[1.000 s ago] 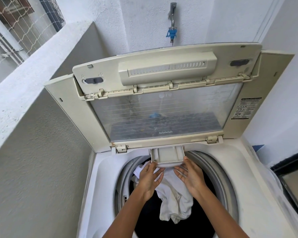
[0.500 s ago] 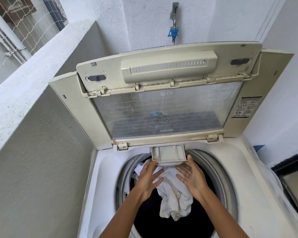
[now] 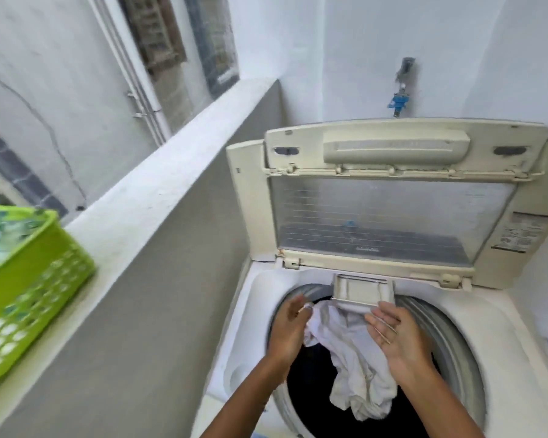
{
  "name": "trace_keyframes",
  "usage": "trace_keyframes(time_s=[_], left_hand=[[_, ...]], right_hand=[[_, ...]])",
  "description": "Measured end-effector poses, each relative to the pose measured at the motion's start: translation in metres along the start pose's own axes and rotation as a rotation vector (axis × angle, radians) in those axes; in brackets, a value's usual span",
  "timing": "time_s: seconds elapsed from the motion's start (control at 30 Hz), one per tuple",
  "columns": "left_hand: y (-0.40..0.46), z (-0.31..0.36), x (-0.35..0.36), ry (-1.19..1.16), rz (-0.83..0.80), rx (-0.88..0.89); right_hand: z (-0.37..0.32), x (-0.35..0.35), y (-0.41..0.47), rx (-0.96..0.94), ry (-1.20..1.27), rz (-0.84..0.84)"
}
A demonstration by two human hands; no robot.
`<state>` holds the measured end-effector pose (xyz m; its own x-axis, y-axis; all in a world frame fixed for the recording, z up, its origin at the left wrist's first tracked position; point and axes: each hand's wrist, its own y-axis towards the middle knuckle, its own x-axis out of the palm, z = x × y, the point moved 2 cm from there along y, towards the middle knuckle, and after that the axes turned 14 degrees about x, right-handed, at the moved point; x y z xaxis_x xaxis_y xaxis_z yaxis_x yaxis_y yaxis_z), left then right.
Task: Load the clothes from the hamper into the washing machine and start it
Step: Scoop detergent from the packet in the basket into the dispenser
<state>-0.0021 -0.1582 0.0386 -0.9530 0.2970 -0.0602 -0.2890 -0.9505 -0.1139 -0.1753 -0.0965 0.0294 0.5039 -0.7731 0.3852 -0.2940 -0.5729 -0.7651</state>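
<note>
Both hands hover over the drum mouth of the cream top-loading washing machine, lid up. Left hand and right hand: fingers spread, loose, apart, holding nothing. White crumpled cloth garment lies draped in the drum between them, upper edge bunched beneath the small cream pull-out drawer. Lime-green perforated plastic hamper sits on the grey concrete ledge, far left, contents blurred.

Risk: garment may snag under the drawer, or hang over the rim and foul the lid.

Versus 0.5 s ago: view swung left, hamper now visible; left hand shifted outward.
</note>
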Motion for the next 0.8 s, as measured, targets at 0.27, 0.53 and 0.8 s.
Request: trace_keyframes(time_s=[0.27, 0.53, 0.8], left_hand=[[-0.060, 0.086, -0.082, 0.104, 0.263, 0.335], [-0.154, 0.175, -0.155, 0.301, 0.392, 0.669], [-0.190, 0.253, -0.225, 0.694, 0.385, 0.727]], right_hand=[[0.023, 0.113, -0.106, -0.081, -0.333, -0.483], [0.041, 0.202, -0.204, -0.366, -0.748, -0.824], [0.051, 0.292, -0.244, -0.712, -0.982, -0.876]])
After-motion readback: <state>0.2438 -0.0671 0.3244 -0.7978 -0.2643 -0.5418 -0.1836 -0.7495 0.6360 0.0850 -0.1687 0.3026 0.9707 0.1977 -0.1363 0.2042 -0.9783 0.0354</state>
